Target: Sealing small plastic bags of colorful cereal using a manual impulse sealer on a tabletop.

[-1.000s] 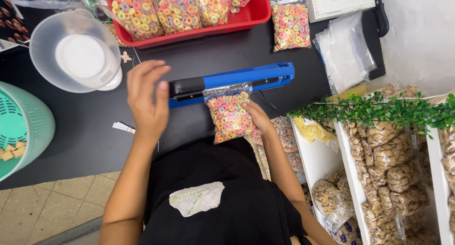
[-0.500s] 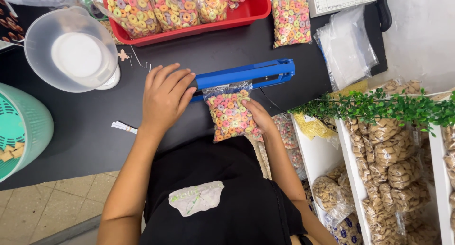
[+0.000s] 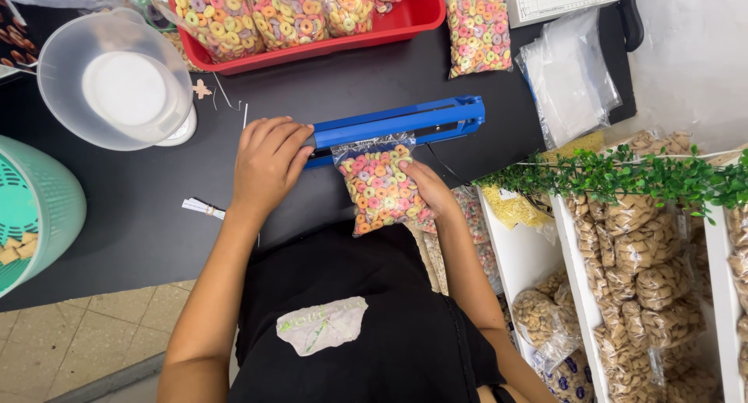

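- Lying with its open top tucked under the arm of the blue heat sealer (image 3: 405,122), the clear bag of coloured cereal rings (image 3: 379,186) rested on the black table (image 3: 117,231), its lower end hanging over the near edge toward the person's lap.
- The right hand (image 3: 427,191) held the bag's right side, fingers curled together against the plastic; the thumb was hidden behind the bag, so how tight the pinch was could not be told.
- The left hand (image 3: 269,163) lay palm down on the sealer's handle end, fingers together and flat, pressing and gripping nothing.
- The likeliest fault, in my judgement, was a crooked or wrinkled seam: the bag sat at a slight tilt to the bar, and its top looked crumpled under the arm.
- Cereal crowding the mouth could have been caught in the seam and left a gap.
- With so much of the bag unsupported over the edge, a loosened right hand could have let it slide out and spill.
- Farther off stood a red tray (image 3: 421,13) of filled bags, a clear bowl (image 3: 62,68) on a scale, and a stack of empty bags (image 3: 573,76).
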